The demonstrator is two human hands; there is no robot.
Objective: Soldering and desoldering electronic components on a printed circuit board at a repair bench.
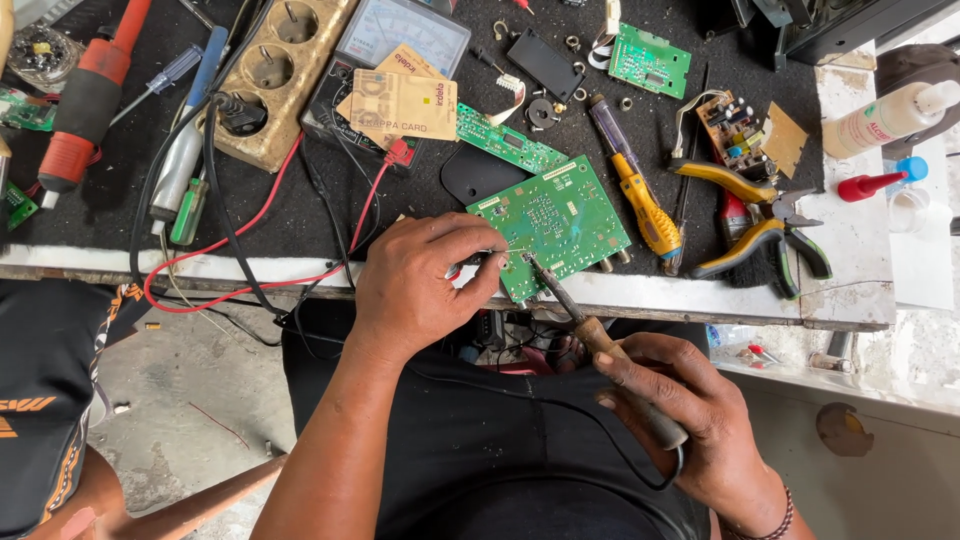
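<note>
A green circuit board [560, 222] lies at the front edge of the workbench, partly over the edge. My left hand [415, 285] rests at the board's left corner and pinches a thin wire or solder strand [480, 258] against it. My right hand [685, 410] grips the wooden handle of a soldering iron [585, 320], whose metal tip touches the board near its lower left corner. The iron's black cord loops over my lap.
On the black mat: a yellow-handled screwdriver [645, 210], yellow-handled pliers [750, 215], smaller green boards [652, 60], a multimeter [400, 35] with cards on it, a gold power strip [275, 75], red and black leads, a white bottle [890, 118]. Another person's leg [40, 400] is at left.
</note>
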